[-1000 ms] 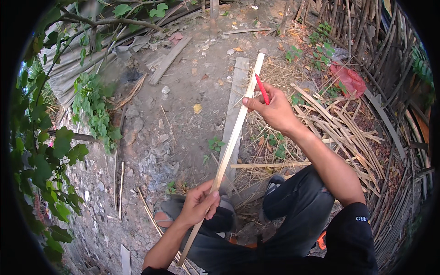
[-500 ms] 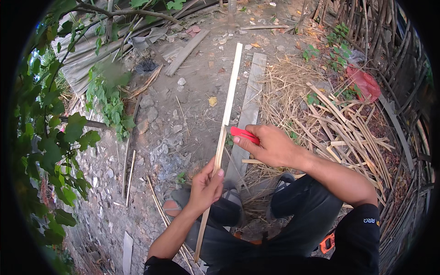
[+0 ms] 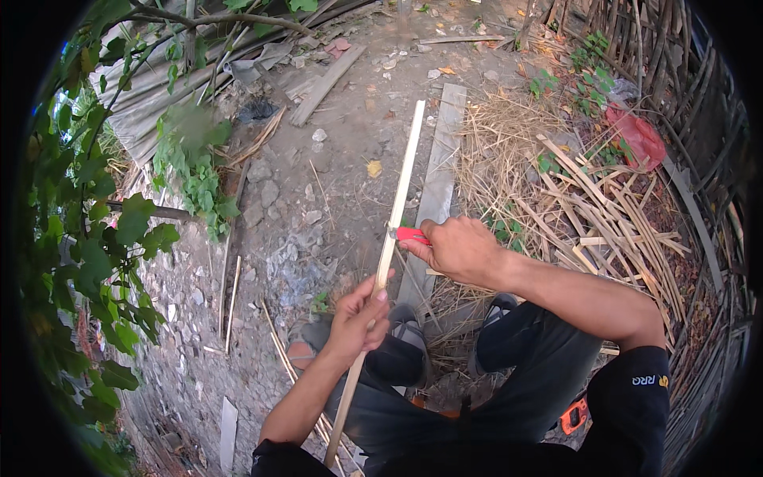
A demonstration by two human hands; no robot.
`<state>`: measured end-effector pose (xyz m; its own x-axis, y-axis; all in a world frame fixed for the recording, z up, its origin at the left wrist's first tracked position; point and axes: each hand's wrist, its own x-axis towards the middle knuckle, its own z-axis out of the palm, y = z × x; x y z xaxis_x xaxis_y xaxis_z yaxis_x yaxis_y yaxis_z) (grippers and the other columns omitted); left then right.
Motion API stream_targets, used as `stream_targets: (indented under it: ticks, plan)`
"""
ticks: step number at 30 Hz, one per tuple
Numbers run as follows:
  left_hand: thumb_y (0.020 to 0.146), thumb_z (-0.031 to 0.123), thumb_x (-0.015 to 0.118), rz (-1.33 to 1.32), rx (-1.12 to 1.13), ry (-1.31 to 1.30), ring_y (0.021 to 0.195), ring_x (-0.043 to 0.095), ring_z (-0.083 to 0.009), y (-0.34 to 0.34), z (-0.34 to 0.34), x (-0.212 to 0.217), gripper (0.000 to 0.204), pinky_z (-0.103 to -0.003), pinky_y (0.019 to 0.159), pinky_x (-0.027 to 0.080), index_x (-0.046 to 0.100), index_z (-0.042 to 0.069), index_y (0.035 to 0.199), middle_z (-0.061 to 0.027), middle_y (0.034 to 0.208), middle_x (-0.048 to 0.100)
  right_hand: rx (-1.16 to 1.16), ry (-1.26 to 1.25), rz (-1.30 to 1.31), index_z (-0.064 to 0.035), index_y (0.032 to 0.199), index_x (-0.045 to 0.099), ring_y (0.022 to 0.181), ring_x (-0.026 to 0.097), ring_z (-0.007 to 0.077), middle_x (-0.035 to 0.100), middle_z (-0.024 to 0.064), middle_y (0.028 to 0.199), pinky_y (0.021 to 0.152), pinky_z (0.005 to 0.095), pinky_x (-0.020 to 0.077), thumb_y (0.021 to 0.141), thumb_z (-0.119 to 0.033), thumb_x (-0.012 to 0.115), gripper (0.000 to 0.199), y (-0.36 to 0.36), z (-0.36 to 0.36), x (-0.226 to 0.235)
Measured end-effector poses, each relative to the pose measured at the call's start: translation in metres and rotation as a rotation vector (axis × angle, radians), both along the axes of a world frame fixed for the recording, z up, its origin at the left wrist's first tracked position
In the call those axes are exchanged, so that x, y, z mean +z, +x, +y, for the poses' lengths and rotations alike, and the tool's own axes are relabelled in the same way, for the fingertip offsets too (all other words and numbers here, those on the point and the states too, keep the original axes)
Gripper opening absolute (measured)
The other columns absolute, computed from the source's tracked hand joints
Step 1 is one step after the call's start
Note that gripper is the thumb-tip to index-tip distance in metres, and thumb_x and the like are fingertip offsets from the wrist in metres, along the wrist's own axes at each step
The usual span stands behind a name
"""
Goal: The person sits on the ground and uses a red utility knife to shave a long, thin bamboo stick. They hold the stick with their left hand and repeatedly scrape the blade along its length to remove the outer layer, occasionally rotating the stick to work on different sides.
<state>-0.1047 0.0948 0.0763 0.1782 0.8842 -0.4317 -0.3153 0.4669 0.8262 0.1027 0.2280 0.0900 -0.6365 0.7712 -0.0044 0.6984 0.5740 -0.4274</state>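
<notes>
A long, pale wooden strip slants up and away in front of me, its lower end passing over my left thigh. My left hand is closed around it below the middle, thumb along the wood. My right hand grips a red-handled utility knife. The knife's blade end meets the strip's right edge, a little beyond my left hand. Fingers of the right hand hide most of the handle.
Split wooden sticks lie heaped on the right beside straw shavings. A grey board lies ahead of my feet. Near my right leg is an orange-handled tool. Leafy vines hang at left; a stick fence stands at right.
The strip has been drawn down toward me through a slight shift. My right hand has turned, so the knife now lies more level, its blade against the strip.
</notes>
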Motion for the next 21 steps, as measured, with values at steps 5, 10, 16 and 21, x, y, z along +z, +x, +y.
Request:
stream_targets:
  ticks: [5,10,16,21]
  plan:
    - [0.107,0.018,0.051,0.054,-0.056,0.038,0.042,0.029,-0.0033,0.004,-0.002,-0.003,0.048,-0.022,0.037,0.023,0.039,0.009,0.152,0.0042,0.066,0.038,-0.169,0.059,0.033,0.0017,0.083,0.071,0.076,0.070,0.0443,0.067,0.0271,0.071,0.069,0.0528,0.0560,0.102,-0.055,0.044,0.066,0.013,0.020,-0.006]
    - [0.105,0.013,0.053,0.130,-0.145,0.087,0.043,0.032,-0.0028,-0.001,-0.021,-0.015,0.049,-0.022,0.037,0.024,0.040,0.010,0.152,0.0016,0.071,0.043,-0.360,0.093,0.067,0.0032,0.086,0.071,0.082,0.067,0.0495,0.067,0.0300,0.078,0.076,0.0550,0.0540,0.102,-0.058,0.042,0.069,0.069,0.093,-0.010]
    - [0.105,0.009,0.052,0.182,-0.292,0.176,0.043,0.033,-0.0034,0.004,-0.018,-0.022,0.051,-0.022,0.038,0.025,0.037,0.006,0.154,0.0026,0.066,0.042,-0.785,0.160,0.195,0.0077,0.089,0.070,0.095,0.064,0.0516,0.065,0.0361,0.089,0.088,0.0542,0.0494,0.104,-0.058,0.036,0.075,0.158,0.169,-0.046]
    - [0.106,0.014,0.050,0.057,-0.180,0.157,0.042,0.032,-0.0028,-0.012,-0.026,-0.019,0.050,-0.021,0.037,0.023,0.036,0.006,0.154,0.0020,0.068,0.041,-0.858,0.198,0.211,0.0078,0.083,0.068,0.092,0.064,0.0508,0.065,0.0353,0.085,0.085,0.0537,0.0480,0.101,-0.064,0.036,0.081,0.195,0.151,-0.048]
